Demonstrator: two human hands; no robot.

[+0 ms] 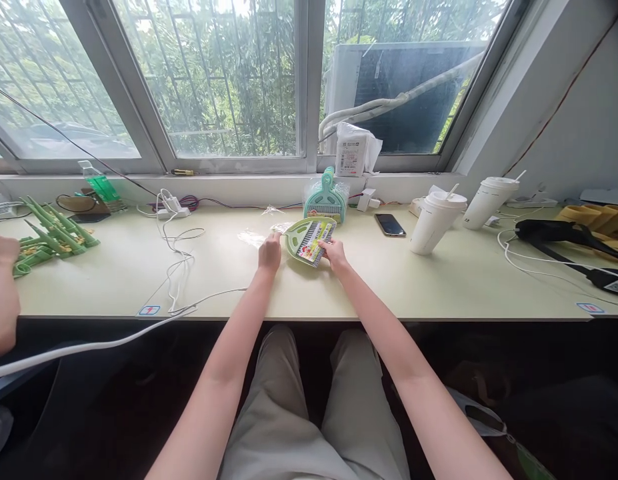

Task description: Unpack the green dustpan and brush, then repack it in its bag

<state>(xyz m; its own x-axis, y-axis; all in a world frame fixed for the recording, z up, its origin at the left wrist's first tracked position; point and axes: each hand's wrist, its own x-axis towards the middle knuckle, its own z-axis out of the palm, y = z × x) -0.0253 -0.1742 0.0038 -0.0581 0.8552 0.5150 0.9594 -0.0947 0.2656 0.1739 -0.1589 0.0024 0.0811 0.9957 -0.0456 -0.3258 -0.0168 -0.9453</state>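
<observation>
A small light-green dustpan [296,241] with a brush and a colourful label lies on the pale table [369,287] in front of me. My left hand [270,253] is closed at its left edge, gripping it. My right hand [333,254] holds its right lower corner. A teal dustpan-and-brush set [325,195] in clear wrap stands just behind, near the window sill. Crumpled clear plastic [252,237] lies left of my left hand.
A phone [389,225] and two white lidded cups [435,221] [487,201] are to the right, with black cables and yellow items further right. White cables [177,257] and green dustpans [53,233] lie left, where another person's hand [1,287] reaches in.
</observation>
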